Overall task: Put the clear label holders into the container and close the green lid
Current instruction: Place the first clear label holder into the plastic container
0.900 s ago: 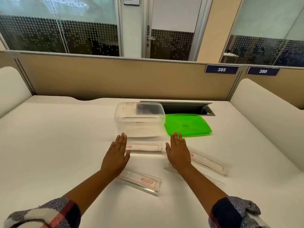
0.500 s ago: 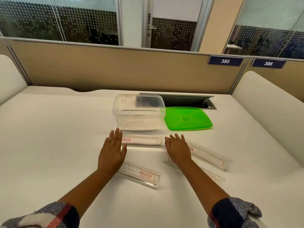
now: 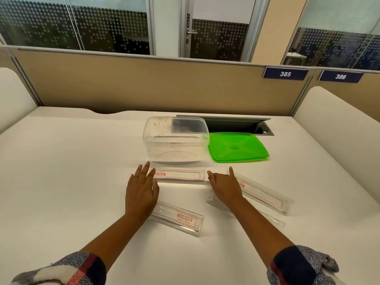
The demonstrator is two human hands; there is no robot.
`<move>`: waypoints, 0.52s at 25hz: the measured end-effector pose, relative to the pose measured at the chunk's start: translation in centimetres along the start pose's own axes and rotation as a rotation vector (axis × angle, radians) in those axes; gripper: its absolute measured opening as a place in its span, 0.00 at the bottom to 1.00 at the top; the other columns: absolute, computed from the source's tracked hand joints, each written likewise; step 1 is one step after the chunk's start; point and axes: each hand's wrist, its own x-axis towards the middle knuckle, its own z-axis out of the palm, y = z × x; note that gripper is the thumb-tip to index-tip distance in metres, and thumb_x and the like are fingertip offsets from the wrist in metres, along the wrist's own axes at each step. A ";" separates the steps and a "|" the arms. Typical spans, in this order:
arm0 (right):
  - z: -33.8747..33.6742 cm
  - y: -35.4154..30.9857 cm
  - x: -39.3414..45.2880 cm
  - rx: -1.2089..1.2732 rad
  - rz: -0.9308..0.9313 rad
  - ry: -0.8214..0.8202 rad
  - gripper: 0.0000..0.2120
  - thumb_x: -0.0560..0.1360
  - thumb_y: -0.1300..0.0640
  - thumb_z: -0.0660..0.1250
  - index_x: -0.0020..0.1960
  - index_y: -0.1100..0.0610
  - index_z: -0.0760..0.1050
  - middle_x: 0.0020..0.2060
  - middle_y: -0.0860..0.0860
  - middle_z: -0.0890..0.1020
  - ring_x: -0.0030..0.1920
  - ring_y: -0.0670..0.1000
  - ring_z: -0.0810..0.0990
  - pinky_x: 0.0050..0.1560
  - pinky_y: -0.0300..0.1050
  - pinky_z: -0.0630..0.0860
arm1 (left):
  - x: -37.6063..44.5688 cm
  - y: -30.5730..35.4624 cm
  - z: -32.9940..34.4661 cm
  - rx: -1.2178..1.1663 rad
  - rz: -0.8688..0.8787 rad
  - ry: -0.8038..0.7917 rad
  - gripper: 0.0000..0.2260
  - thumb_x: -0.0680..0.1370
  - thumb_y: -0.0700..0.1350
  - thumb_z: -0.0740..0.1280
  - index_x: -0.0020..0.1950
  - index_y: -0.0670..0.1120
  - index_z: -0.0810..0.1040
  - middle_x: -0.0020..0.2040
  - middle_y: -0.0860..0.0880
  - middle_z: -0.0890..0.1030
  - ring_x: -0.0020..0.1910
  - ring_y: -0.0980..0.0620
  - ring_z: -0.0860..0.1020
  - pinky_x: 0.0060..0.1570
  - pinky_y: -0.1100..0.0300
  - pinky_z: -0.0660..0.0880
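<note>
An empty clear container (image 3: 174, 138) stands open on the white desk, with its green lid (image 3: 237, 148) lying flat at its right. Several clear label holders lie in front of it: one (image 3: 181, 175) just before the container, one (image 3: 178, 220) nearer me, one (image 3: 265, 194) at the right, and one (image 3: 246, 214) partly under my right forearm. My left hand (image 3: 141, 192) is flat and spread, its fingertips at the left end of the far holder. My right hand (image 3: 225, 187) is spread at that holder's right end, over the right-hand holders. Neither hand holds anything.
A grey cable slot (image 3: 236, 125) is sunk into the desk behind the lid. A tan partition (image 3: 144, 85) closes the back; white padded dividers (image 3: 337, 128) rise at both sides.
Both hands have drawn back a little toward me and lie lower on the desk, fingers more spread. The holders, container and lid have not moved.
</note>
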 end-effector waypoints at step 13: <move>1.1 -4.4 -6.9 0.859 -0.115 0.315 0.33 0.74 0.32 0.40 0.56 0.49 0.77 0.52 0.41 0.78 0.54 0.40 0.74 0.54 0.27 0.65 | -3.6 -2.2 -0.1 -0.274 -0.089 0.004 0.19 0.76 0.54 0.52 0.56 0.44 0.74 0.66 0.43 0.70 0.63 0.45 0.71 0.58 0.51 0.73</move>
